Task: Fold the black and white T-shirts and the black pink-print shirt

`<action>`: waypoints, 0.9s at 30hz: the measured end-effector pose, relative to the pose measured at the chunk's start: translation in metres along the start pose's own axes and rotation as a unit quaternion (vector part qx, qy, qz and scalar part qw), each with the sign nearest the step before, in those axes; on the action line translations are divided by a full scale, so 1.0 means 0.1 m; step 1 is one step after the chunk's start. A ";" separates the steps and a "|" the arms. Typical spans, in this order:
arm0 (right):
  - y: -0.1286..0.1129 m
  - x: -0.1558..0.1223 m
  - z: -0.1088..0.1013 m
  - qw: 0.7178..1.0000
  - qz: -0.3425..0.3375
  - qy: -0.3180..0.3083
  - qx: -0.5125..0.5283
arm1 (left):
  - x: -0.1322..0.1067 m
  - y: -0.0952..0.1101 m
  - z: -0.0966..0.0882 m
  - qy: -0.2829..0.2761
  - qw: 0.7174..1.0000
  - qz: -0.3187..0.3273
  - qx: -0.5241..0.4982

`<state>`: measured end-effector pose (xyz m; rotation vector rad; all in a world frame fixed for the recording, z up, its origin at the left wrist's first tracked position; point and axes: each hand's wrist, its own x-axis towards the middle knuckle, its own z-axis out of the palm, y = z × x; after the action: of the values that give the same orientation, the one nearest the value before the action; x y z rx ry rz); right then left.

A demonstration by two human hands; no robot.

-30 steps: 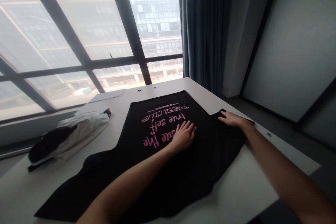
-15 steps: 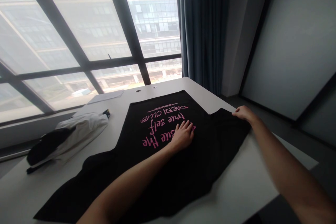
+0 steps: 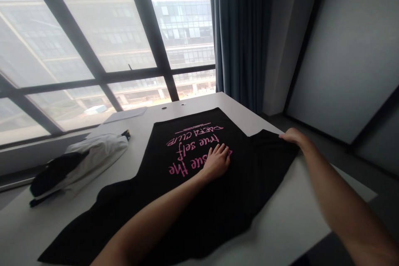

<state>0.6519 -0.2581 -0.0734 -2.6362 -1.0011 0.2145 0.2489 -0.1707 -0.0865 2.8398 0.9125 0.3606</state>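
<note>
A black T-shirt (image 3: 230, 199) with pink lettering lies spread over the white table, its print upside down from where I look. My left hand (image 3: 217, 160) rests flat on the lettering, fingers stretched out and covering part of a word. At the right, my right hand (image 3: 293, 136) pinches the end of the sleeve on that side, near the table's edge. The other sleeve reaches toward the lower left, partly behind my left forearm.
A crumpled white and black garment (image 3: 90, 156) lies on the left of the table (image 3: 205, 101). Papers (image 3: 124, 114) lie at the back by the window. Behind the table's far right corner hangs a blue curtain (image 3: 240, 41).
My right hand has shifted slightly to the right along the sleeve end. My left hand stays in the same place on the T-shirt.
</note>
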 end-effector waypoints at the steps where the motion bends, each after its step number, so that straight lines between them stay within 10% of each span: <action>1: 0.00 -0.01 -0.02 1.000 -0.005 -0.002 0.003 | 0.00 0.00 0.00 0.001 1.000 -0.001 -0.003; 8: -0.18 -0.21 -0.24 0.996 -0.037 0.065 0.043 | 0.05 0.03 -0.05 0.070 0.979 0.019 -0.189; 12: -0.42 -0.51 -0.39 0.973 -0.092 0.085 0.195 | 0.09 0.11 -0.07 0.080 0.880 0.037 -0.467; 19: -0.95 -1.01 -0.44 0.845 -0.176 -0.052 0.502 | 0.08 0.16 -0.13 -0.035 0.657 -0.030 -0.753; 23: -1.20 -1.26 -0.31 0.776 -0.207 -0.161 0.574 | 0.08 0.17 -0.18 -0.063 0.606 -0.073 -0.790; 27: -1.30 -1.36 -0.16 0.714 -0.253 -0.331 0.563 | 0.06 0.20 -0.19 -0.077 0.613 -0.101 -0.780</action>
<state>0.4739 -0.2610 -0.0099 -1.0868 -1.1731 1.2296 0.2599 -0.1818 -0.0629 1.0741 0.3893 0.4922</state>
